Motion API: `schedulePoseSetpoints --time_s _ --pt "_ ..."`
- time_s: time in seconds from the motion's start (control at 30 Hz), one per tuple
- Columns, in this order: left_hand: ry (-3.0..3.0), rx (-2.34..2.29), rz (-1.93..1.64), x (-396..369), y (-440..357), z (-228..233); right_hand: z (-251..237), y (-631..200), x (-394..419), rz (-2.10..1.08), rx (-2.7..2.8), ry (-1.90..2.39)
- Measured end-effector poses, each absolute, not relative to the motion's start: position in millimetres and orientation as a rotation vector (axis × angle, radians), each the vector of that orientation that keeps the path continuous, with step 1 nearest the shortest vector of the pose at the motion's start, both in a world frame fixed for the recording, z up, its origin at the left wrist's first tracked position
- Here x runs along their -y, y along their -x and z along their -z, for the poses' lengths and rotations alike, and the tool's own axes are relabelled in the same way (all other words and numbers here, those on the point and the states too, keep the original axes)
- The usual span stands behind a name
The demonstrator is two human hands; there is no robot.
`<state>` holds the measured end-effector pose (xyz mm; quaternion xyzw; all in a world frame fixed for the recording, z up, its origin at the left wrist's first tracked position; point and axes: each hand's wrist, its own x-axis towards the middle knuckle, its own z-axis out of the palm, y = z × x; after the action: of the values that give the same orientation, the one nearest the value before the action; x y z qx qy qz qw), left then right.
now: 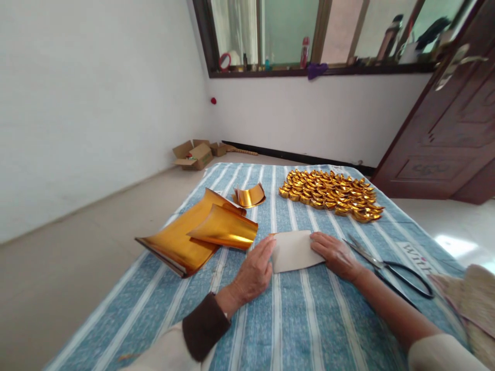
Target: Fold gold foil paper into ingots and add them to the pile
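Note:
A small rectangular sheet of paper (294, 252), pale side up, lies on the striped cloth right in front of me. My left hand (251, 270) has its fingers closed together on the left edge of this sheet. At the right edge, the curled fingers of my right hand (336, 255) hold the sheet; the thumb is hidden. Large scissors (382, 264) with black handles rest partly spread just right of my right hand. Left of my left hand are curled gold foil paper sheets (193, 229), and beyond them sits a smaller stack of curved gold paper pieces (249, 196).
Many folded gold paper ingots (328, 193) are grouped at the far right of the cloth-covered table (240, 340). A beige fabric item (477, 299) is at the right edge. Open cardboard boxes (195, 156) stand on the floor by the wall, and a brown door (436, 118) is at right.

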<state>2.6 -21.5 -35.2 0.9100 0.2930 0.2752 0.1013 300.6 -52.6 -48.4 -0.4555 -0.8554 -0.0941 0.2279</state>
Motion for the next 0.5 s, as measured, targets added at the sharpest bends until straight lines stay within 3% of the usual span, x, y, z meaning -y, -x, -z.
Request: schedulePoseSetpoints --time_s 0.23,0.4,0.5 --pt "-2.784 -0.930 -0.206 23.4 -20.9 12.1 40.1 -295.5 46.1 0.108 2.439 1.489" --pt "-2.873 -0.940 -0.216 20.7 -24.4 13.9 20.5 -294.7 49.1 -0.199 2.458 1.841" --pt "-2.896 -0.932 -0.250 19.4 -25.9 12.5 10.6 -280.3 56.1 -0.249 2.548 1.795"
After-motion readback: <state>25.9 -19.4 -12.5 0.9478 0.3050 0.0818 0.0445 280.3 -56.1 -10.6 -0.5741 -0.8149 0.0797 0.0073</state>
